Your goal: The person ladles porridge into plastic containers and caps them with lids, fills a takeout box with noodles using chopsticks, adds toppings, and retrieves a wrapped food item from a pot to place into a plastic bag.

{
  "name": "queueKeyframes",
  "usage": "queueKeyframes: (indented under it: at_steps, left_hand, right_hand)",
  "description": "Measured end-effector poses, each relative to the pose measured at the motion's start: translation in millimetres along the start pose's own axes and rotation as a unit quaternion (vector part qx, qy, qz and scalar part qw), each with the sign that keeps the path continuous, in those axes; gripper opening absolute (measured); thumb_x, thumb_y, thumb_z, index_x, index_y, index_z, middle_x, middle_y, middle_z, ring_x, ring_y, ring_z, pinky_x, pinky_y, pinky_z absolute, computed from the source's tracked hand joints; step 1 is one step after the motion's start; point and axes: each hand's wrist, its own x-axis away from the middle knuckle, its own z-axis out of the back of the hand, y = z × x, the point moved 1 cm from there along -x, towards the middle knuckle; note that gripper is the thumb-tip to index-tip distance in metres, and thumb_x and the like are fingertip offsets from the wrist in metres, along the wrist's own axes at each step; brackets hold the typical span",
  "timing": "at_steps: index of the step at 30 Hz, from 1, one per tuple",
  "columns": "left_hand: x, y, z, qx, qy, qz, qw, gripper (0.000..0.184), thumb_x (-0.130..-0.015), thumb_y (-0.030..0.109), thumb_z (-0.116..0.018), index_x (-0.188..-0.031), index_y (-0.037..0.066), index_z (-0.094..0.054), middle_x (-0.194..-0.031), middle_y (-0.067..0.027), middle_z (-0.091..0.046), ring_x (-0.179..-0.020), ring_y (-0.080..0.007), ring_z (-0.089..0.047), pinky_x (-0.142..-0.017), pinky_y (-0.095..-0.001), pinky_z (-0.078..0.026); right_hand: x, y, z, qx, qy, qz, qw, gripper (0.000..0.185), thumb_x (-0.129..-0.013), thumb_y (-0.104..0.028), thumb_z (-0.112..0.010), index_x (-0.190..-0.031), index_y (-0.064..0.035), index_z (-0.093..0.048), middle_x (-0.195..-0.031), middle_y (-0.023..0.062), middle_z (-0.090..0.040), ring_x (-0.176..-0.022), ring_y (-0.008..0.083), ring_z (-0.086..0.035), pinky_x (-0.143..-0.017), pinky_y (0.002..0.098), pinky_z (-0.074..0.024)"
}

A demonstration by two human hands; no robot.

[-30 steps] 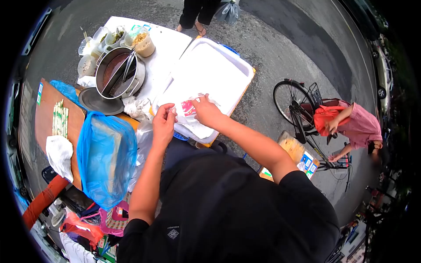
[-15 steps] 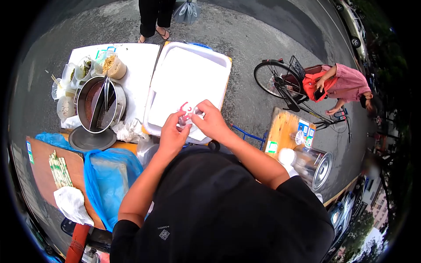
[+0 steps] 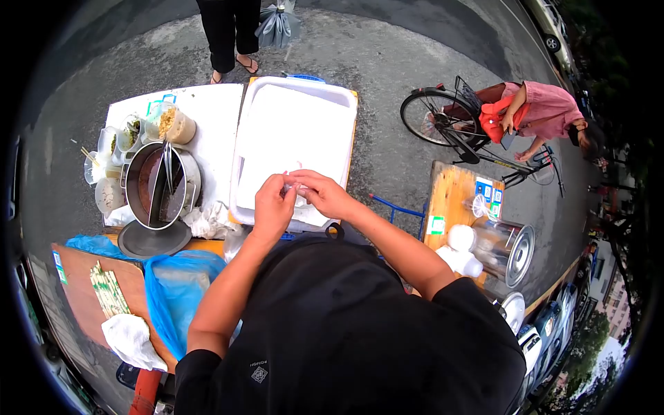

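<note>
Both hands meet over the near edge of a white tray [image 3: 238, 200] lined with a white sheet. My left hand [image 3: 274, 207] is closed in a pinch, its fingertips against those of the other hand. From the right, my right hand [image 3: 326, 196] pinches at the same spot. Between the fingers is a small piece of thin, clear plastic [image 3: 299, 200], apparently a bag, mostly covered by the hands. Its red print, plain in the earlier view, is hidden now.
To the left stand a divided metal pot [image 3: 196, 181], tubs of toppings [image 3: 182, 128], a dark round lid [image 3: 153, 240] and wooden sticks [image 3: 108, 290]. A clear canister [image 3: 499, 243] sits right. One person stands ahead; another is beside a bicycle [image 3: 443, 114].
My fingers have drawn together over the plastic, covering its red print. The view has shifted slightly. The person by the bicycle has tilted the phone in their hand.
</note>
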Motion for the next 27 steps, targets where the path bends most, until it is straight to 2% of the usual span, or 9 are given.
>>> queueKeyframes:
  at_steps: [6, 9, 15, 18, 21, 22, 23, 25, 27]
  left_hand:
    - [-4, -5, -7, 0.013, 0.032, 0.059, 0.998, 0.009, -0.087, -0.001, -0.069, -0.096, -0.001, -0.065, -0.085, -0.0117, -0.065, -0.066, -0.0195, -0.061, -0.062, -0.0338, -0.051]
    - [-8, -2, -8, 0.011, 0.036, 0.061, 0.997, 0.008, -0.088, 0.0, -0.069, -0.095, -0.001, -0.065, -0.081, -0.0112, -0.065, -0.065, -0.0183, -0.06, -0.062, -0.0335, -0.05]
    - [-21, 0, -4, 0.102, 0.049, 0.158, 0.981, 0.009, -0.089, 0.002, -0.069, -0.095, -0.002, -0.064, -0.076, -0.0115, -0.063, -0.064, -0.0168, -0.06, -0.06, -0.0328, -0.05]
    - [-18, 16, -1, -0.05, 0.029, 0.083, 0.995, 0.01, -0.089, 0.004, -0.068, -0.097, -0.002, -0.064, -0.079, -0.0157, -0.065, -0.067, -0.0269, -0.065, -0.065, -0.0383, -0.053]
    - [-21, 26, 7, -0.105, -0.072, -0.086, 0.988, 0.009, -0.092, 0.004, -0.065, -0.097, -0.002, -0.062, -0.08, -0.0187, -0.064, -0.072, -0.0334, -0.065, -0.069, -0.0411, -0.052]
    - [-23, 37, 10, -0.082, -0.124, -0.077, 0.986, 0.008, -0.091, 0.004, -0.062, -0.097, -0.001, -0.063, -0.088, -0.0238, -0.065, -0.081, -0.0438, -0.062, -0.075, -0.0467, -0.051]
    - [-26, 38, 11, -0.106, -0.171, -0.08, 0.976, 0.008, -0.091, 0.004, -0.062, -0.097, -0.001, -0.063, -0.089, -0.0232, -0.065, -0.083, -0.0433, -0.063, -0.076, -0.047, -0.051]
    - [-38, 30, 13, -0.15, -0.268, -0.099, 0.946, 0.008, -0.09, 0.004, -0.062, -0.097, 0.001, -0.064, -0.091, -0.0222, -0.066, -0.086, -0.0424, -0.063, -0.076, -0.0477, -0.05]
    - [-52, 29, 16, -0.186, -0.3, -0.119, 0.928, 0.008, -0.089, 0.003, -0.061, -0.096, 0.002, -0.065, -0.089, -0.0198, -0.067, -0.089, -0.041, -0.062, -0.078, -0.0482, -0.049]
  right_hand:
    - [-3, 31, -17, -0.16, 0.045, -0.179, 0.97, 0.019, -0.107, -0.011, -0.051, -0.119, -0.0007, -0.061, -0.094, 0.0045, -0.067, -0.077, 0.0126, -0.062, -0.071, 0.0286, -0.0528]
    - [-12, 27, -22, -0.195, 0.078, -0.189, 0.959, 0.017, -0.107, -0.014, -0.051, -0.112, -0.0004, -0.059, -0.084, 0.0037, -0.064, -0.07, 0.0117, -0.059, -0.066, 0.0283, -0.0508]
    - [-10, 18, -4, 0.024, 0.024, 0.029, 0.999, 0.024, -0.105, -0.019, -0.05, -0.103, 0.002, -0.063, -0.083, 0.0143, -0.069, -0.077, 0.0211, -0.067, -0.072, 0.0356, -0.053]
    - [-13, 38, -12, -0.101, 0.073, -0.189, 0.974, 0.026, -0.105, -0.02, -0.051, -0.1, 0.0019, -0.065, -0.082, 0.0137, -0.069, -0.078, 0.019, -0.067, -0.073, 0.0344, -0.0528]
    - [-27, 53, -15, -0.191, 0.151, -0.206, 0.948, 0.024, -0.104, -0.02, -0.053, -0.103, 0.0005, -0.067, -0.08, 0.0133, -0.069, -0.075, 0.0168, -0.066, -0.071, 0.0336, -0.0528]
    - [-31, 49, -18, -0.168, 0.15, -0.2, 0.954, 0.024, -0.103, -0.02, -0.055, -0.104, -0.0008, -0.069, -0.081, 0.0119, -0.07, -0.076, 0.0146, -0.066, -0.073, 0.0317, -0.0531]
    - [-32, 45, -15, -0.119, 0.079, -0.171, 0.975, 0.019, -0.098, -0.015, -0.059, -0.104, -0.0012, -0.07, -0.085, 0.0123, -0.071, -0.081, 0.0186, -0.067, -0.077, 0.0324, -0.0538]
    - [-38, 40, -7, 0.054, -0.036, 0.094, 0.993, 0.02, -0.082, -0.002, -0.064, -0.101, -0.0022, -0.071, -0.092, 0.0209, -0.072, -0.093, 0.0362, -0.071, -0.081, 0.0409, -0.0544]
    - [-42, 38, -1, 0.003, -0.159, -0.079, 0.984, 0.019, -0.079, 0.0, -0.064, -0.096, -0.0026, -0.073, -0.095, 0.0188, -0.074, -0.095, 0.0355, -0.071, -0.084, 0.0438, -0.055]
